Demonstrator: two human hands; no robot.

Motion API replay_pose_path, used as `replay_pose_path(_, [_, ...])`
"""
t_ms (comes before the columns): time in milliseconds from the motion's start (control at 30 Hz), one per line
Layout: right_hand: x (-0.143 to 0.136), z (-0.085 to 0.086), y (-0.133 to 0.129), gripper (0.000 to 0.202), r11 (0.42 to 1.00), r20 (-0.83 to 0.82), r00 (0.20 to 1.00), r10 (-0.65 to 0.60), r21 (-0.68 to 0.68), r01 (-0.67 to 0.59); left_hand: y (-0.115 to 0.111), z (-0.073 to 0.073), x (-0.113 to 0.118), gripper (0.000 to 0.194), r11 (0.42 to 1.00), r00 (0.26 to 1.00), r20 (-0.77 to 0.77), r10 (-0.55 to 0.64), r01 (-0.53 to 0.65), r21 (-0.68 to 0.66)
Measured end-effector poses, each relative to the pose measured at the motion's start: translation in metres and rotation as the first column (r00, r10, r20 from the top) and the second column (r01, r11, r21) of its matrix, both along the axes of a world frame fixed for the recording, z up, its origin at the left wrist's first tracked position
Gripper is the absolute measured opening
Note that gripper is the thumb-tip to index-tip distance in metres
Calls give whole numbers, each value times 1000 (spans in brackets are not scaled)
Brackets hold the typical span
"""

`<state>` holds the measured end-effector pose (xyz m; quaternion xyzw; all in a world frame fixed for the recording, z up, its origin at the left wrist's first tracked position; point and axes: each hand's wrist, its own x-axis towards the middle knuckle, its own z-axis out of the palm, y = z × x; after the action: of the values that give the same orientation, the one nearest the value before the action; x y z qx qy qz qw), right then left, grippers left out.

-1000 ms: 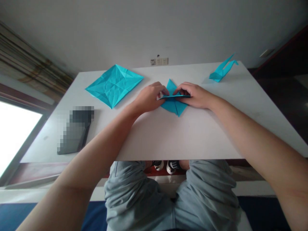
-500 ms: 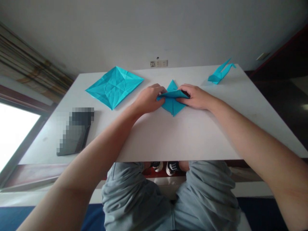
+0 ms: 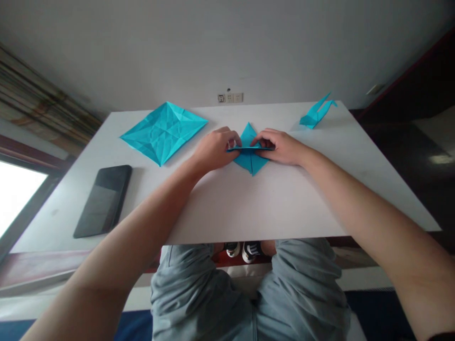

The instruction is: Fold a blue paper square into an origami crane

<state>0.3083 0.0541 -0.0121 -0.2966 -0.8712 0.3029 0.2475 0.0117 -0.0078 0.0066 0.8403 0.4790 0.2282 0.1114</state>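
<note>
A blue origami paper [image 3: 251, 164], folded into a diamond with a raised flap across its middle, lies on the white table. My left hand [image 3: 218, 148] pinches the left end of that flap, thumb below and fingers above. At the other end my right hand [image 3: 280, 146] grips the same paper, its fingertips bent onto the upper face. The diamond's top and bottom points stick out between the hands. Parts of the side corners are hidden by my fingers.
A creased sheet of blue paper [image 3: 164, 132] lies flat at the back left. At the back right stands a blue paper crane [image 3: 315, 115]. A black phone [image 3: 104, 201] rests on the left of the table [image 3: 256, 208]. Wall sockets [image 3: 230, 98] are behind.
The flap has tipped up and now shows as a narrow edge, with the fingers of both hands curled over behind it. The whole view has shifted slightly.
</note>
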Motion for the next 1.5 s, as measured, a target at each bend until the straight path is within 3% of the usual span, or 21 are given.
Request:
replay_pose_path(300, [0,8,-9,52,998,65,996,55,-38,-53,-4,6,-4,26,994,991,106,-88,94,-58])
replay_pose_path(533, [10,23,-5,87,987,188,971,150,-80,-137,-4,9,-5,55,978,980,84,-180,187,-88])
replay_pose_path(600, [10,24,-4,80,982,195,964,179,-102,-161,-4,10,-4,57,977,979,74,-191,197,-86])
replay_pose_path(733, [6,19,-5,48,990,141,983,119,-95,-106,-4,6,-3,34,984,984,105,-144,153,-92])
replay_pose_path(867, [3,13,-7,36,994,111,991,79,-90,-69,3,-2,-9,29,992,994,61,-91,96,-84])
replay_pose_path(1033, [2,10,-3,30,996,97,994,45,-77,-38,5,-1,-19,44,998,998,-52,-46,44,-38])
replay_pose_path(1167, [6,5,3,27,1000,93,996,0,-14,1,-4,12,-19,66,984,968,-234,-90,50,-173])
replay_pose_path(1300, [10,0,9,25,991,92,992,-92,102,83,-11,15,-10,87,964,940,-303,-155,77,-254])
replay_pose_path(1400, [10,0,8,28,980,111,986,-125,172,105,-14,10,-2,85,975,947,-310,-87,17,-220])
replay_pose_path(1500, [11,3,5,43,977,157,979,-133,184,103,-16,6,3,83,983,952,-305,0,-55,-173])
